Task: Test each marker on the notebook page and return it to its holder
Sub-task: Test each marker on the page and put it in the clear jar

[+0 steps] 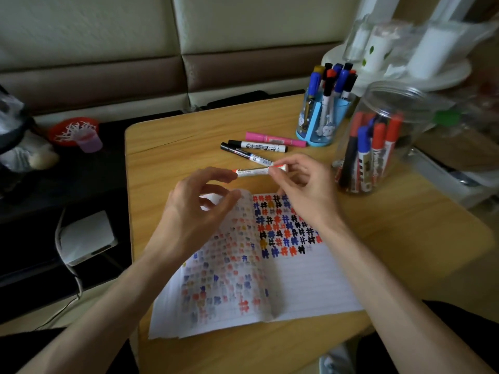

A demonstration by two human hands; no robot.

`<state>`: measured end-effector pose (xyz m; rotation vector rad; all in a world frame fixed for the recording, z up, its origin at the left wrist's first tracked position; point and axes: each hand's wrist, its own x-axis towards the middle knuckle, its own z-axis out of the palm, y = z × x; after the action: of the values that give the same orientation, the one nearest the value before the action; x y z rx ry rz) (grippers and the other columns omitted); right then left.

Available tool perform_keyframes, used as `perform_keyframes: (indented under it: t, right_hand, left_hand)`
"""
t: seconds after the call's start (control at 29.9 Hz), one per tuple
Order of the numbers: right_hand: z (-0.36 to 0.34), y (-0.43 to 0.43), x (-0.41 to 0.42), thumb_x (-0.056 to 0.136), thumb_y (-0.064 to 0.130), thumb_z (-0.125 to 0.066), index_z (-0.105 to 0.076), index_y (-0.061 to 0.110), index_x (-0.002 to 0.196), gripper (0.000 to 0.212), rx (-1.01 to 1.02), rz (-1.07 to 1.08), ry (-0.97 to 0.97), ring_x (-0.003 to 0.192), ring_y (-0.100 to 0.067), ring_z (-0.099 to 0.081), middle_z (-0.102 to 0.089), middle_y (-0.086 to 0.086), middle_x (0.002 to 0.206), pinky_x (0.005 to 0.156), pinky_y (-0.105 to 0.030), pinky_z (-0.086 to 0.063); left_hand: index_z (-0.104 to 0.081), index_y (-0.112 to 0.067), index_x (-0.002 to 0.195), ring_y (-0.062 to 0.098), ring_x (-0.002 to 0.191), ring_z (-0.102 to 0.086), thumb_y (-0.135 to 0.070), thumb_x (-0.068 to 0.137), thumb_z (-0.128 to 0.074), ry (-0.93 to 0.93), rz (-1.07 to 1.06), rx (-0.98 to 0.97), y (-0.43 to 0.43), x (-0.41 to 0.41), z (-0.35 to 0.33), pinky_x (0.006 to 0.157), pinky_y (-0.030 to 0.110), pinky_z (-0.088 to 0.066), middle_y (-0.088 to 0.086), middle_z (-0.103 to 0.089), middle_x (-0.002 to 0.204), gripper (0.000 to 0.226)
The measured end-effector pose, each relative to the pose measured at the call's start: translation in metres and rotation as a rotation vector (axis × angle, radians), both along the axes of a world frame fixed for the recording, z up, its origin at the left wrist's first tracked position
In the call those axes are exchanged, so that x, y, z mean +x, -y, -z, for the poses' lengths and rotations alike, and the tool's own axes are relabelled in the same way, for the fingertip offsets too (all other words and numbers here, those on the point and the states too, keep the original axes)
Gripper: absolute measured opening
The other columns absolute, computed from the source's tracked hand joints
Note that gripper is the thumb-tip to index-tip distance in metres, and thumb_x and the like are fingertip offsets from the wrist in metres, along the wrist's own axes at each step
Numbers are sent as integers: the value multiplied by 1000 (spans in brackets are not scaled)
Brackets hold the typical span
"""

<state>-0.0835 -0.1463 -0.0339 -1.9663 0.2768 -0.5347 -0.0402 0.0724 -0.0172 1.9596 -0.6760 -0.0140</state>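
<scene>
An open notebook (297, 279) lies on the wooden table, its right page partly filled with coloured hash marks. My right hand (302, 190) pinches a white marker with red ends (253, 171) and holds it level above the top of the notebook. My left hand (194, 209) hovers beside the marker's left end, fingers loosely curved, index fingertip close to or touching that end. A blue holder (321, 122) full of markers stands at the back right. A clear jar (378, 141) with red, blue and black markers stands to its right.
Three loose markers lie on the table behind my hands: a pink one (275, 139), a white one with black ends (256, 146) and a black-capped one (244, 153). A white fan base (399, 68) stands behind the jar. To the left is a dark low surface with a red lid (73, 130).
</scene>
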Motion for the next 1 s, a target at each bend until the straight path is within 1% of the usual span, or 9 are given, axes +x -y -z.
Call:
perform_keyframes:
  t: [0.1,0.2,0.33,0.43,0.57,0.7,0.77,0.87,1.0]
  right_hand:
    - [-12,4,-28,93,13,-75,-73,10,108,15,158,-56,91,69,-17,-72,-75,-5,93,60,-17,-53]
    - [-19,7,-53,92,13,-75,-72,7,110,19,320,-85,126,70,-22,-70,-75,-11,94,58,-21,-54]
    - [-24,14,-81,91,19,-74,-72,8,110,22,507,-77,157,71,-19,-66,-73,-7,92,56,-22,-48]
    - [-21,19,-95,89,24,-74,-70,8,110,27,622,-75,150,67,-15,-58,-67,-4,83,56,-23,-44]
    - [-11,10,-104,94,20,-72,-72,8,100,14,584,-124,80,61,-14,-54,-62,-3,73,52,-20,-44]
    - [-8,9,-109,96,22,-71,-70,-2,89,25,546,-130,63,57,-17,-57,-65,-10,70,51,-21,-45]
    - [-9,11,-111,98,20,-68,-70,-1,89,23,541,-150,68,59,-16,-59,-66,-8,71,53,-21,-47]
    - [-11,15,-112,99,20,-67,-70,-3,93,23,506,-157,67,61,-16,-59,-66,-9,72,56,-21,-48]
    - [-13,17,-112,97,22,-67,-72,4,94,19,486,-166,55,63,-15,-59,-67,-8,74,57,-20,-49]
  left_hand:
    - [-63,-32,125,-1,111,-60,-34,91,-68,107,-19,50,5,0,1,82,24,-57,-15,-59,130,35]
    - [-61,-34,134,1,118,-57,-48,90,-60,169,13,96,12,-4,-1,91,31,-54,-16,-57,135,46]
    - [-69,-30,123,-7,102,-65,-51,89,-54,129,61,71,27,-20,-5,83,23,-57,-26,-68,108,42]
    - [-73,-32,112,-1,90,-69,-44,93,-57,76,118,55,42,-35,-4,79,26,-56,-23,-73,95,27]
    - [-74,-34,112,5,90,-70,-49,92,-60,93,207,79,56,-51,0,75,30,-55,-20,-73,94,28]
    - [-70,-36,109,13,80,-68,-55,96,-60,173,245,79,61,-57,3,71,29,-51,-12,-72,92,26]
    - [-65,-34,110,18,72,-65,-55,98,-56,187,256,103,63,-57,5,67,34,-49,-3,-71,81,26]
    - [-69,-29,103,19,66,-62,-53,101,-52,156,283,112,65,-57,4,63,38,-47,-2,-68,75,30]
    - [-72,-25,89,15,58,-54,-48,97,-52,91,351,121,65,-56,-2,55,30,-44,-5,-62,67,31]
